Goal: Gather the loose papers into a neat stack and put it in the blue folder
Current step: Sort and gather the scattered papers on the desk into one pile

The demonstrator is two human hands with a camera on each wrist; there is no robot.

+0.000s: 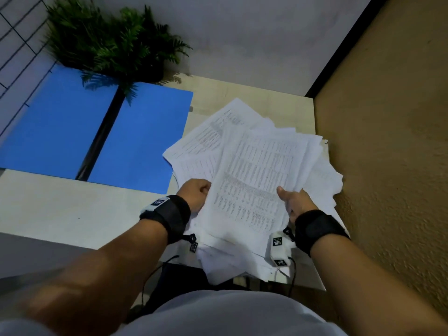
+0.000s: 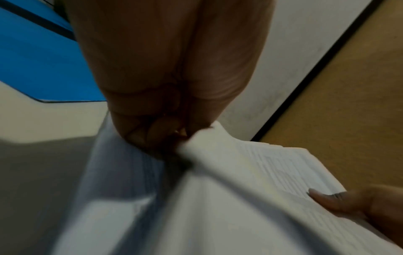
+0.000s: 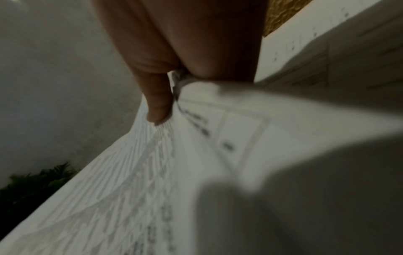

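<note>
The papers (image 1: 252, 180) are up off the desk (image 1: 60, 209) in a splayed, uneven fan, held over its right end. The left hand (image 1: 195, 194) is curled around their left edge, and the left wrist view shows its fingers bunched tight on the sheets. The right hand (image 1: 294, 202) grips the right edge with its thumb (image 3: 158, 103) pressed flat on the top page. The folder (image 1: 135, 141) lies open on the desk to the left, well apart from the papers, with a plant (image 1: 111, 42) overhanging its far end.

The main risk, as I judge it, is loss of sheets: the lower pages (image 1: 232, 263) jut out toward the person past both hands and seem only loosely caught, so any tilt or shake could let them slide to the floor (image 1: 388, 117). The outer sheets at the right, already crumpled, could tear or crease under a harder squeeze. Squaring the fan in the air also looks chancy; tapping it on the desk would be safer. Moving left, the papers could brush the plant's fronds.
</note>
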